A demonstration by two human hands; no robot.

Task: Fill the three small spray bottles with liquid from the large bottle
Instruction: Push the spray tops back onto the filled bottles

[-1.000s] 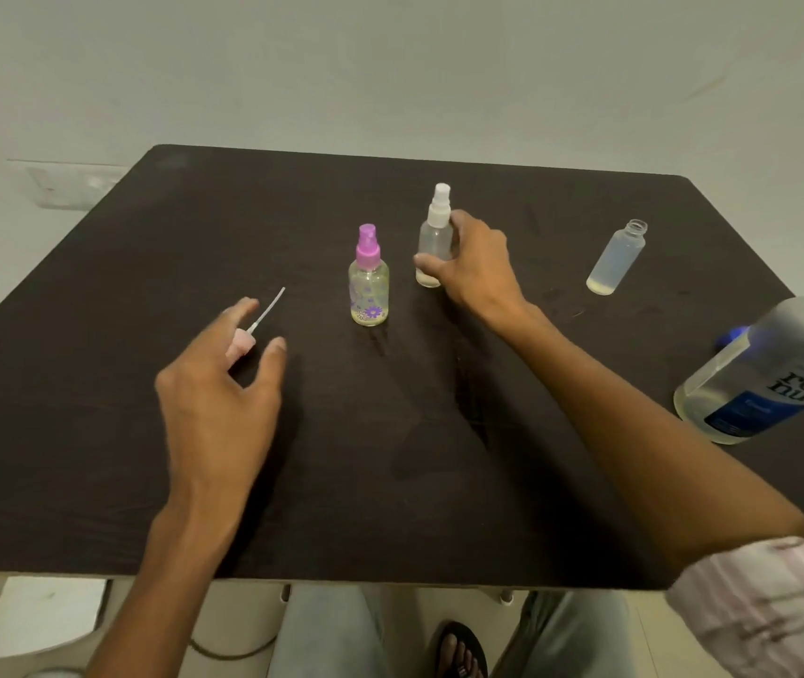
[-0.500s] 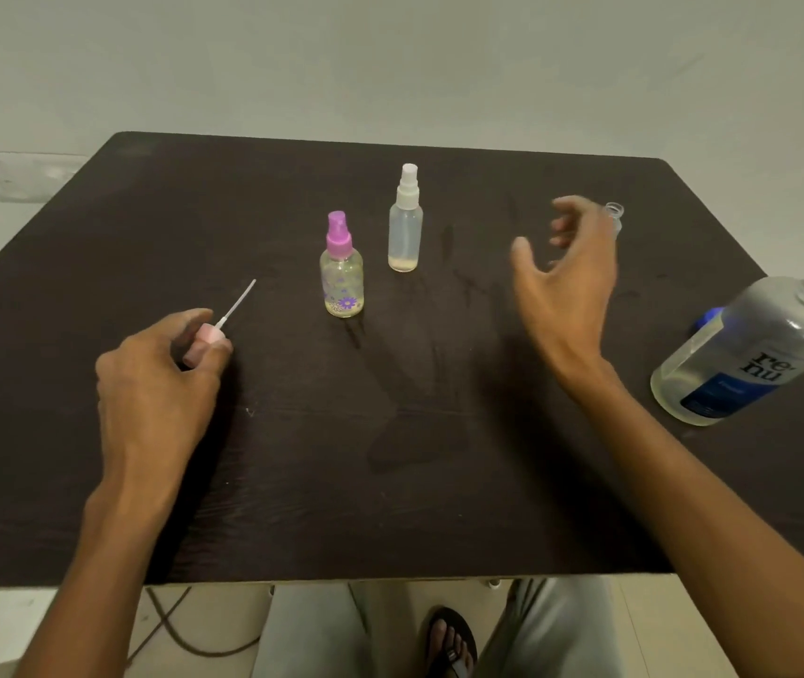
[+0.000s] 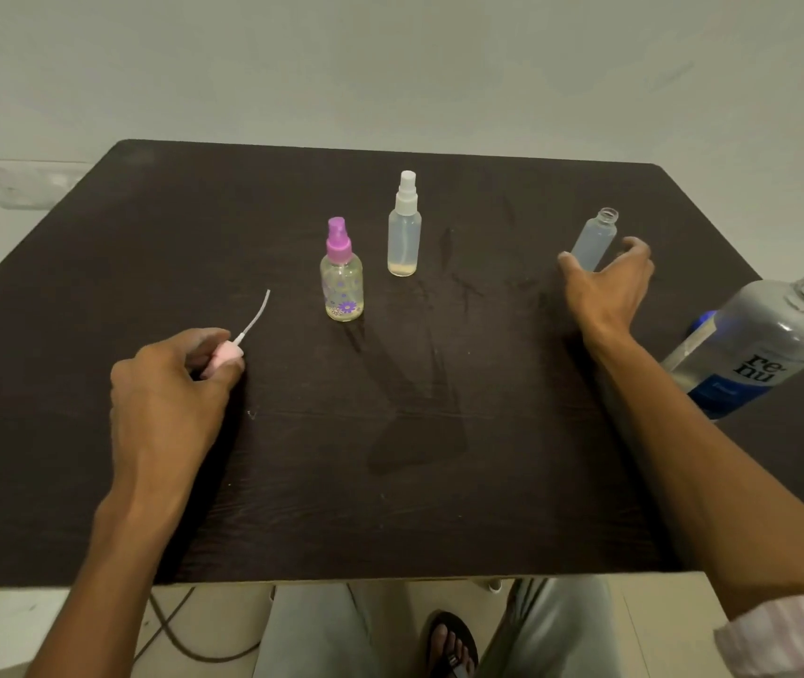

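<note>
So two of the small bottles already had their sprayers on: the purple one [image 3: 341, 281] and the white one [image 3: 405, 227] stood side by side around the middle of the table [image 3: 194, 212], toward the far edge, each with only a bit of liquid showing at the bottom. The third bottle [image 3: 594, 239] was uncapped, over toward the far right corner. The right hand [image 3: 608, 281] was cupped around its lower part, fingers curled but not clamped down; I couldn't tell if they were actually touching it. The left hand [image 3: 170, 384] was near the left edge, pinching the pink sprayer [image 3: 224, 357] by its head, dip tube sticking out toward the far side.

The big bottle [image 3: 762, 345] sat at the right edge, cap off, leaning in the frame.

My read: this was the capping step for bottle three. Next move would need a firm grip on that bottle, then threading the thin tube into the narrow neck and twisting the sprayer down. That tube looked bendy, so lining it up is the fiddly part.
</note>
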